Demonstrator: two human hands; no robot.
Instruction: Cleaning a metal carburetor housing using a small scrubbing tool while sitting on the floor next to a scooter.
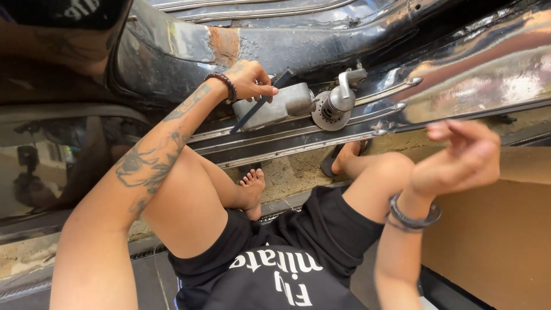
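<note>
Biggest thing in view is the black car body panel [172, 51], glossy, with a rusty patch near the top and chrome trim strips [298, 135] running along it. A seated person in black shorts [298, 241] is right up against it, knees bent, one bare foot [252, 186] on the ground and the other foot in a dark sandal [336, 161] close under the trim. To the right there's a tan flat board [493, 235].

On the panel sits a grey metal door handle housing [275, 106], and just beside it on the right a round chrome lock piece with a lever [338, 100].

Left hand [249, 80], beaded bracelet on the wrist and tattoos down the forearm, is pinching a thin dark flat tool [258, 106] between thumb and fingers. The tool slants down across the face of the handle housing, touching it or very near; can't tell which.

Right hand [459, 158] is up in the air, well apart from the panel, a bit blurred, fingers loosely curled and holding nothing. Metal bangles on that wrist.
</note>
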